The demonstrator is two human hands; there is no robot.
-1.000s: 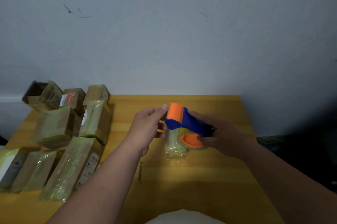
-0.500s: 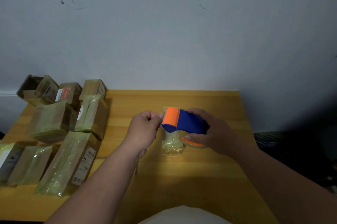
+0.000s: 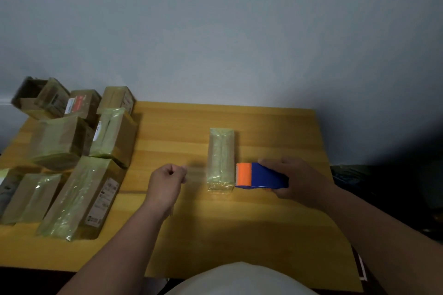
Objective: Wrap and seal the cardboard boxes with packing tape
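A narrow cardboard box (image 3: 221,159), already sheathed in glossy yellowish tape, lies lengthwise near the middle of the wooden table (image 3: 263,222). Just right of the box, the right hand (image 3: 302,182) has its fingers curled round a blue tape dispenser (image 3: 262,176), whose orange cutter end sits against or very close to the box's near right edge — contact cannot be confirmed. Left of the box and clear of it, the left hand (image 3: 165,180) is curled into a loose fist and seems to hold nothing, though a strand of clear tape pinched there would be too faint to see.

Well to the left of the box, a cluster of wrapped boxes (image 3: 72,162) crowds the table's left side.

Judging by its full covering, this box looks to be at or near the end of its wrap — the step in hand seems to be finishing or cutting off the last strip. The next move likely calls for the left hand to steady or press down the box while the dispenser pulls away, then shifting the box leftward to join the cluster.
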